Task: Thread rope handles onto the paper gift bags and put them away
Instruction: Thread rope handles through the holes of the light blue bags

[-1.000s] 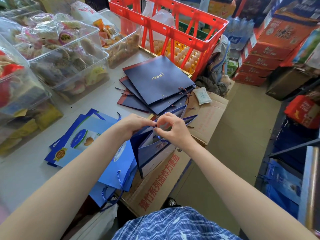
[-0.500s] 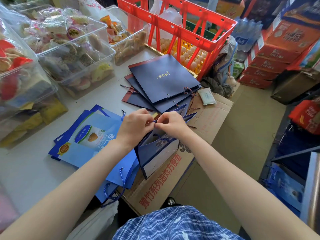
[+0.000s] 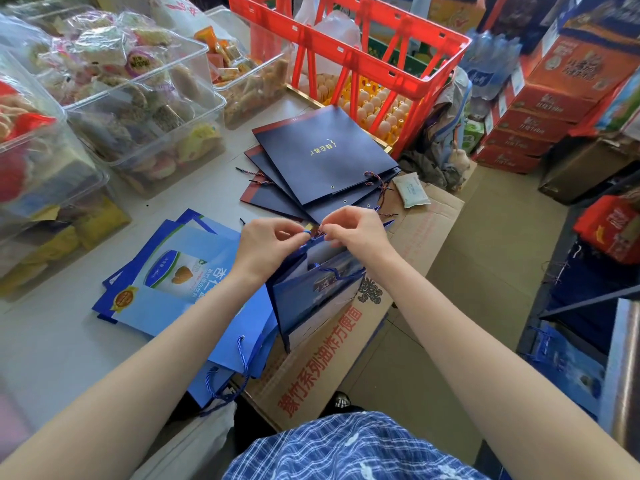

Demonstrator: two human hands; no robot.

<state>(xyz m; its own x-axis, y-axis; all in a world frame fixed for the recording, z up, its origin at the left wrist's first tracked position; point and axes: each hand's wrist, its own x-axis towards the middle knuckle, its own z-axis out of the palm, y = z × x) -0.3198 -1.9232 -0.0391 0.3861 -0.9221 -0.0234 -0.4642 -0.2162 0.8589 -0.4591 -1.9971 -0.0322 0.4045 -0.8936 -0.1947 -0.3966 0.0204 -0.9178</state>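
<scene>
My left hand point(image 3: 266, 244) and right hand point(image 3: 353, 233) meet over one open navy bag point(image 3: 311, 299), which stands at the bench point(image 3: 52, 341) edge against a cardboard box point(image 3: 346, 341). The fingers of both hands pinch a blue rope point(image 3: 306, 233) at the bag's top rim. Beyond lie about four flat navy bags point(image 3: 325, 161); on my left, about three flat light-blue bags point(image 3: 173, 271).
</scene>
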